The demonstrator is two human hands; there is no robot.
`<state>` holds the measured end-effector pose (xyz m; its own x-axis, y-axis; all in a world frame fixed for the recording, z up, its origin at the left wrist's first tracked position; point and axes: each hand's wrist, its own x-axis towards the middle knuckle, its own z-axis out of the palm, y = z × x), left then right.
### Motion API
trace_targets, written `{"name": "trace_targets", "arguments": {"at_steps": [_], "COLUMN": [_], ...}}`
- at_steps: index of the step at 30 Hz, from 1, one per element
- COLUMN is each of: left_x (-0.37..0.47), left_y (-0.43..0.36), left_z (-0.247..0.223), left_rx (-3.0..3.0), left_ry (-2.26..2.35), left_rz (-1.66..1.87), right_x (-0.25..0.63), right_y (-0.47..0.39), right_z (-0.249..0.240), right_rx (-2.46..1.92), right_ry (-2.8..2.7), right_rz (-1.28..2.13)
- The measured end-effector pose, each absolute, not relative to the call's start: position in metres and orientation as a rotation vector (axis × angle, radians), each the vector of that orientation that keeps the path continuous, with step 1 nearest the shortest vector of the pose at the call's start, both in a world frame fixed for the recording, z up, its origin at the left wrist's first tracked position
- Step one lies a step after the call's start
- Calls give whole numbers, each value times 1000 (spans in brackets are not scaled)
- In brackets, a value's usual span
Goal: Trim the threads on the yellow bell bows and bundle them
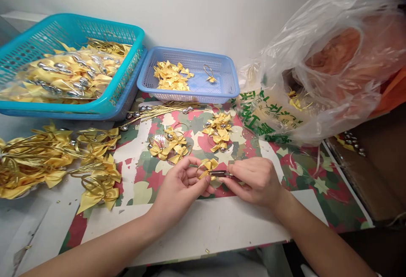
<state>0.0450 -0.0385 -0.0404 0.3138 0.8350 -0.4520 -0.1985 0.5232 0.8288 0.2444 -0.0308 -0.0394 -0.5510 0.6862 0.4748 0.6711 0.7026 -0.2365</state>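
Near the front of the table, my left hand [184,182] pinches a yellow ribbon bow [207,165] with a loop of gold cord. My right hand [253,179] is closed around a small dark-handled tool, which looks like pliers or snips [218,173]. The tool's tip meets the bow at my left fingertips; its jaws are too small to make out. Just beyond my hands lie two small groups of finished-looking bows with silver bells, one bow cluster [171,143] on the left and another bow cluster [219,131] on the right.
A turquoise basket [127,78] holds bagged bows with silver bells. Behind, a blue basket [187,95] contains loose yellow bows. Gold cords with bells [158,111] lie before it. Bundled bows [38,158] cover the left side. A clear plastic bag [285,99] stands at right.
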Motion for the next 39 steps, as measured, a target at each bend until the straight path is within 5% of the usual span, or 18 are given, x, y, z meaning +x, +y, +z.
{"name": "trace_targets", "arguments": {"at_steps": [15,29,39], "left_x": [42,43,41], "left_y": [-39,-39,-39], "left_z": [-41,-43,-41], "left_rx": [847,863,804], "left_ry": [1009,1028,922], "left_rz": [692,739,630], "right_x": [243,240,224], "right_y": [-30,-32,-42], "right_z": [-39,-40,-51], "right_rx": [-1021,-1253,-1130], "right_ry": [-2376,-1679,-1671], "right_rz": [143,1072,927]}}
